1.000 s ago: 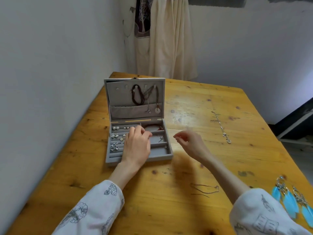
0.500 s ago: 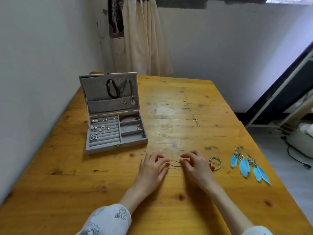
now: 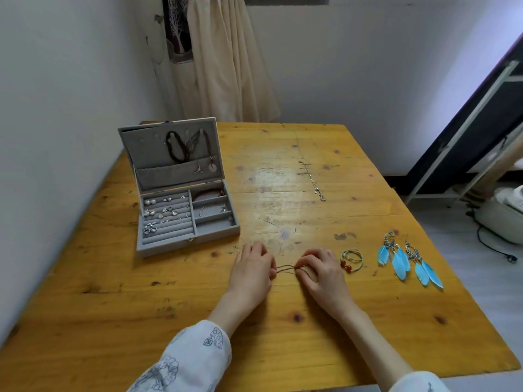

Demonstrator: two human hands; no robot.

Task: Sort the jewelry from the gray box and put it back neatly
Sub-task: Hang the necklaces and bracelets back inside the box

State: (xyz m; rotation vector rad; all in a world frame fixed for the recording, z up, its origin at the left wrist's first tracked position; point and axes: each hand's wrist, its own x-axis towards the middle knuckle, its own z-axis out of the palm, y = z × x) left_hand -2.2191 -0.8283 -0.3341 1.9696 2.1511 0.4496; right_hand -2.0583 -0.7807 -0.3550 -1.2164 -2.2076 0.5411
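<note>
The gray jewelry box [image 3: 181, 241] stands open at the table's left, with earrings in its ring rows and dark necklaces hung in its lid. In front of it, my left hand [image 3: 252, 271] and my right hand [image 3: 319, 271] each pinch an end of a thin brownish cord necklace [image 3: 285, 269] that lies low over the wood between them. A silver bangle with red beads [image 3: 351, 259] lies just right of my right hand. Two blue feather earrings [image 3: 407, 260] lie farther right. A silver chain necklace [image 3: 312, 176] stretches across the table's middle.
The wooden table [image 3: 283, 349] sits against a white wall on the left. A cream curtain [image 3: 226, 66] hangs behind the table. A metal rack [image 3: 467, 137] and a white appliance with a cable [image 3: 501, 216] stand on the floor to the right.
My left hand left the box and both hands came down to the cord necklace on the table. They now pinch it and have drawn slightly apart, pulling it straighter.
</note>
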